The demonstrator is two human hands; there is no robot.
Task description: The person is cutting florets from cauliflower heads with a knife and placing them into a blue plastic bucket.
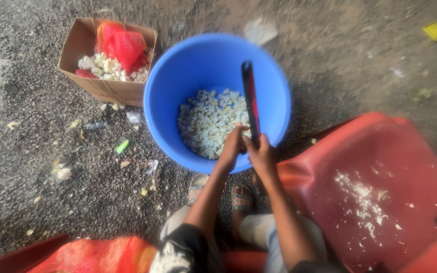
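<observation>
the right hand (263, 151) is closed around the lower end of a long dark knife (249, 98), whose blade stands up and away over the blue tub (165, 96). the left hand (233, 145) sits just beside it, fingers curled shut on a small pale piece that is too blurred to make out; the two hands touch at the tub's near rim. nearest of all, at the bottom edge, lies red mesh netting (97, 255), and the person's knees and two sandalled feet (241, 197) show below the forearms. to the right stands a red plastic chair (380, 151), its seat flecked with white scraps (362, 199). the tub stands on dark gravel ground (51, 146) right in front of the feet and holds a layer of small whitish cut pieces (206, 124) across its bottom. bits of litter lie on the gravel to the left, among them a small green scrap (122, 146). farther off, at the upper left and just beside the tub, a cardboard box (79, 43) holds more whitish pieces and a bunched red mesh bag (122, 45). a yellow scrap (434, 30) lies at the far right.
</observation>
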